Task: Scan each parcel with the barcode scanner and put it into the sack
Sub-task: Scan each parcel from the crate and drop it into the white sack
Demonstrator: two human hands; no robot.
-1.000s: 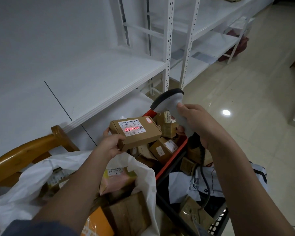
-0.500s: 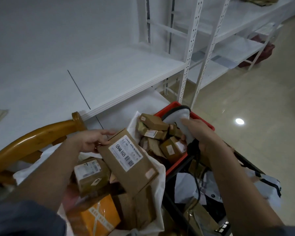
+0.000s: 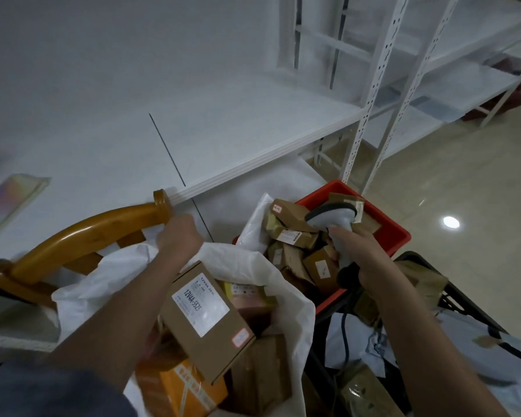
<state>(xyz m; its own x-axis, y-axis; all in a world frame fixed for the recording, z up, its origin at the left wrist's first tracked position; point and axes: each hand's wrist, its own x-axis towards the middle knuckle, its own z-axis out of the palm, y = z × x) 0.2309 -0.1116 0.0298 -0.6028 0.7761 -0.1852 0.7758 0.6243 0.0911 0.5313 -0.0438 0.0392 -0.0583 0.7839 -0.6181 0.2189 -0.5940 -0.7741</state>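
Note:
The flat brown box (image 3: 205, 323) with the white label lies tilted in the open white sack (image 3: 286, 284), on top of other parcels, with no hand on it. My left hand (image 3: 179, 236) is above it at the sack's far rim, fingers curled round the white fabric. In my right hand (image 3: 358, 251) I grip the grey barcode scanner (image 3: 333, 215), whose head hangs over the red crate (image 3: 399, 234) of small brown parcels (image 3: 319, 266). An orange parcel (image 3: 193, 389) lies lower in the sack.
A wooden chair back (image 3: 88, 233) holds the sack's left side. The white shelf (image 3: 223, 139) runs behind, with an iridescent pouch (image 3: 9, 200) on it at the left. A black wire cart (image 3: 451, 299) with white mailer bags (image 3: 358, 341) stands at the right.
My left hand let the labelled box drop into the sack and moved up to the sack's rim. My right hand lowered the scanner over the red crate.

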